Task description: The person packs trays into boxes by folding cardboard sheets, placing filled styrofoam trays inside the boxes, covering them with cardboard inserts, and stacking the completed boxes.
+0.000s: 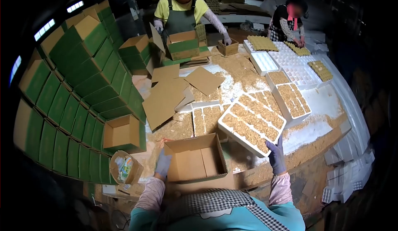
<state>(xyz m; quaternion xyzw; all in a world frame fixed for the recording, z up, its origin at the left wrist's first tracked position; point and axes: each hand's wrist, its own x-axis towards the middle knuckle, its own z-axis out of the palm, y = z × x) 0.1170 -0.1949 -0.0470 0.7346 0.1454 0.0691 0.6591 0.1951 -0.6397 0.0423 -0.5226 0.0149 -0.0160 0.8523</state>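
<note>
My left hand (163, 164), in a grey-purple glove, holds the left wall of an open cardboard box (191, 168) standing in front of me; its fingertips are partly hidden. No contents show in the box. My gloved right hand (277, 156) is closed on the near right corner of a white foam tray (253, 123), thumb on its rim. The tray is tilted and raised above the table, to the right of the box. Loose brown husk-like filling covers it, with white dividers showing through.
Stacked green boxes (89, 77) rise on the left. Cardboard sheets (166, 98) and another filled foam tray (292, 100) lie on the husk-strewn table (238, 71). A bin (134, 171) stands lower left. Across the table are two people, one touching a small wooden box (228, 48), one egg trays (296, 49).
</note>
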